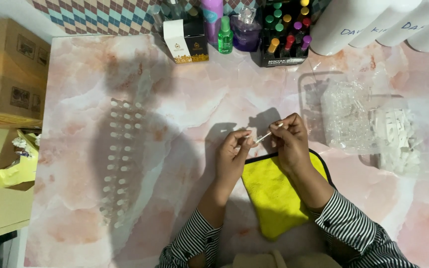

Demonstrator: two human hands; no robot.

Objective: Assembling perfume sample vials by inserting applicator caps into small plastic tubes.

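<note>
My left hand and my right hand meet above the pink marble table, just past the far edge of a yellow cloth. Between their fingertips they pinch a small clear vial with a white cap; the left holds one end, the right the other. Both arms wear black-and-white striped sleeves. To the left, several small clear vials with white caps stand in rows on the table.
Clear bags of small vials and of white caps lie at the right. Perfume bottles, a boxed bottle, a rack of coloured bottles and white cylinders line the far edge. Cardboard boxes stand left of the table.
</note>
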